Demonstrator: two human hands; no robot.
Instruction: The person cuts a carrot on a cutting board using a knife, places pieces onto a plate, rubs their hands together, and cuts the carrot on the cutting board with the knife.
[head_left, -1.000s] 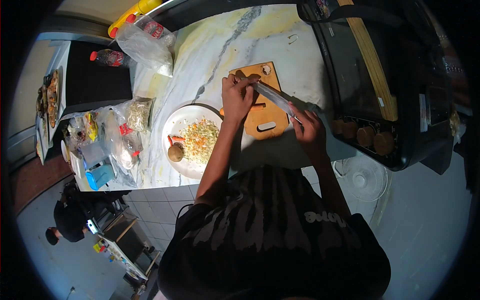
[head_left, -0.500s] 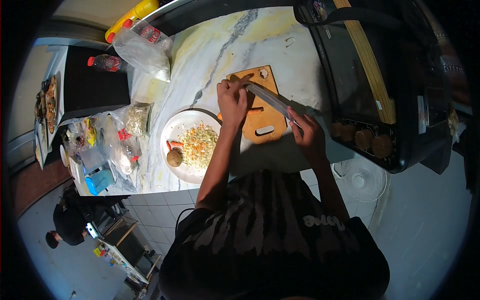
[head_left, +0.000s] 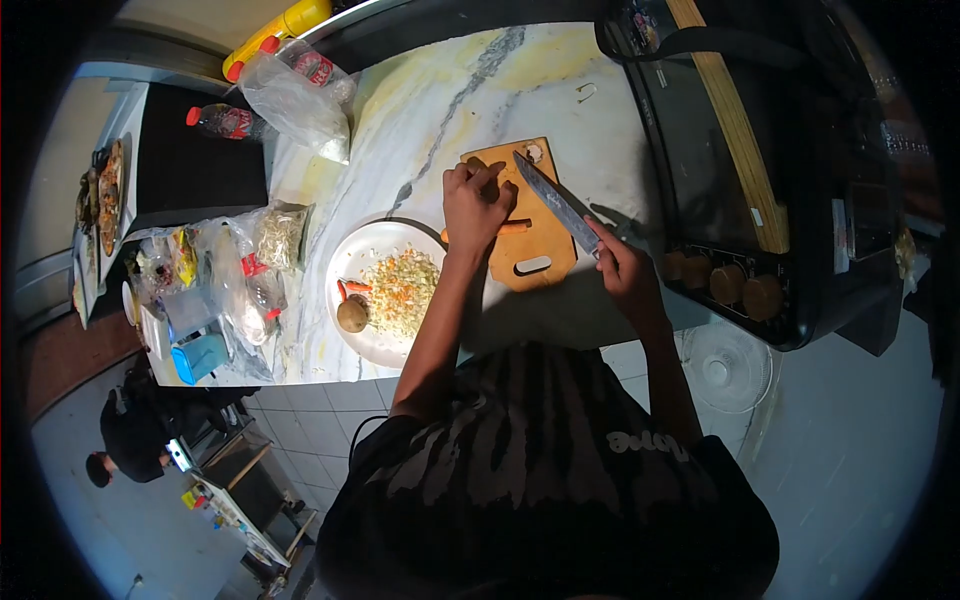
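A knife (head_left: 556, 204) slants over the wooden cutting board (head_left: 533, 252), its handle in my right hand (head_left: 624, 268), which is closed around it. The blade points up and to the left, with its tip near the board's top. My left hand (head_left: 477, 205) rests over the board's left side, fingers bent; whatever lies beneath them is too small to make out. Below its wrist side, an orange carrot piece (head_left: 512, 228) lies across the board. Left of the board, a white plate (head_left: 348, 256) holds chopped pale and orange vegetables (head_left: 400, 290), red-orange pieces (head_left: 354, 287) and a round brown item (head_left: 352, 312).
Plastic bags (head_left: 232, 285), a blue container (head_left: 200, 357) and bottles (head_left: 225, 122) stand at the left. A black appliance with brown knobs (head_left: 727, 284) borders the right side. A white fan (head_left: 726, 367) is below. Another person (head_left: 135, 437) is at the lower left.
The knife blade has swung away from my left hand's fingers, its tip now further right and higher. My left hand has shifted slightly, and its fingers have spread a little.
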